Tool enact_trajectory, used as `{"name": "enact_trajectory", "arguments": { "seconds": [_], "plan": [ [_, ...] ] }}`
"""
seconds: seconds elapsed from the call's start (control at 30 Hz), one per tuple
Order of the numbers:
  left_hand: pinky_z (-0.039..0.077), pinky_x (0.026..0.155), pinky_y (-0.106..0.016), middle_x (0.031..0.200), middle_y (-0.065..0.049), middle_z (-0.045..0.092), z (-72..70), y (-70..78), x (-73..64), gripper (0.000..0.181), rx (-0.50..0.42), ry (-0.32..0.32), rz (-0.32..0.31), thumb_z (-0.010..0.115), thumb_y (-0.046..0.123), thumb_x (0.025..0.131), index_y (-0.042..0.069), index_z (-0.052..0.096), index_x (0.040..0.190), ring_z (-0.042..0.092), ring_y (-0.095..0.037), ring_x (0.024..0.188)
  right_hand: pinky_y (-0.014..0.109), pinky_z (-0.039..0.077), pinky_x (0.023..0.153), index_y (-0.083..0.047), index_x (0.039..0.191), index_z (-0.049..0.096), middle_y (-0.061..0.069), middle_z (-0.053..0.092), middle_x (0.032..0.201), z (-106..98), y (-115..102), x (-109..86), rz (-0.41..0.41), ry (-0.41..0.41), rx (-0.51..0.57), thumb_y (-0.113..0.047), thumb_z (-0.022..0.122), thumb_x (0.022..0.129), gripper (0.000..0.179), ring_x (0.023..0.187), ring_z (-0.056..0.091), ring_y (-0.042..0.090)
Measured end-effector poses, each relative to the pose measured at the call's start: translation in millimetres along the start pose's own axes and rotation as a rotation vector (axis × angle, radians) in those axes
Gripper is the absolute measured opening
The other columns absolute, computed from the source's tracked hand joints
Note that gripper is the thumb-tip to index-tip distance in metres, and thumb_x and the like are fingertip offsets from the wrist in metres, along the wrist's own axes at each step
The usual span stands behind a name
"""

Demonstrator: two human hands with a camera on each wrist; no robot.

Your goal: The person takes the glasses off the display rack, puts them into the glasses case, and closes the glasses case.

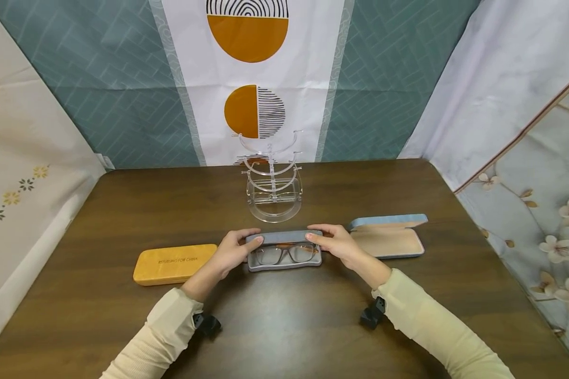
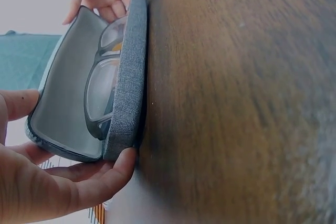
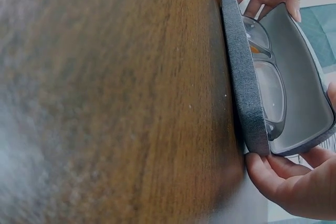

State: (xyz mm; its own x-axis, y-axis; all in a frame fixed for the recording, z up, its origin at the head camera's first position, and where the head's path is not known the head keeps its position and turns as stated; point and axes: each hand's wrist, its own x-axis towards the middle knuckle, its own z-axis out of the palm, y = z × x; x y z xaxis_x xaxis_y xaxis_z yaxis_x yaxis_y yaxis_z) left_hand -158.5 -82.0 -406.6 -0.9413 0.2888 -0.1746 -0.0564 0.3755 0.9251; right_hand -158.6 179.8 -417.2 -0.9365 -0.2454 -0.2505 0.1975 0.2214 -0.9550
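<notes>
A grey fabric glasses case (image 1: 284, 267) lies on the table with its lid (image 1: 284, 237) raised. Inside rests a pair of dark-framed eyeglasses (image 1: 281, 255), its clear lenses facing up. At the case's left end my left hand (image 1: 233, 251) grips it, thumb at the lid and fingertips low on the side of the base, as the left wrist view shows. Mirroring that, my right hand (image 1: 335, 243) holds the right end, its thumb on the lid. In the right wrist view, fingers (image 3: 262, 174) touch the corner of the base.
A yellow glasses case (image 1: 173, 263) lies shut to the left. On the right sits a blue case (image 1: 390, 242) with its lid up and pale lining showing. A clear tiered eyewear stand (image 1: 273, 184) stands behind the grey case, near the back curtain (image 1: 384, 79).
</notes>
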Motion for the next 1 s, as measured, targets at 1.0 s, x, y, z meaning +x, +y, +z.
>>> {"name": "enact_trajectory", "arguments": {
  "seconds": [1.0],
  "plan": [
    [0.041, 0.090, -0.039, 0.119, -0.019, 0.056, 2.0, -12.6, -7.9, 0.045, 0.095, 0.014, 0.140, 0.069, 0.004, 0.078, -0.006, 0.056, 0.120, 0.051, -0.029, 0.109, 0.046, 0.037, 0.094, -0.009, 0.124, 0.055, 0.010, 0.047, 0.132, 2, 14, -8.3, -0.070, 0.018, -0.147, -0.015, 0.076, 0.075, 0.053, 0.121, 0.040, 0.030]
  ]
}}
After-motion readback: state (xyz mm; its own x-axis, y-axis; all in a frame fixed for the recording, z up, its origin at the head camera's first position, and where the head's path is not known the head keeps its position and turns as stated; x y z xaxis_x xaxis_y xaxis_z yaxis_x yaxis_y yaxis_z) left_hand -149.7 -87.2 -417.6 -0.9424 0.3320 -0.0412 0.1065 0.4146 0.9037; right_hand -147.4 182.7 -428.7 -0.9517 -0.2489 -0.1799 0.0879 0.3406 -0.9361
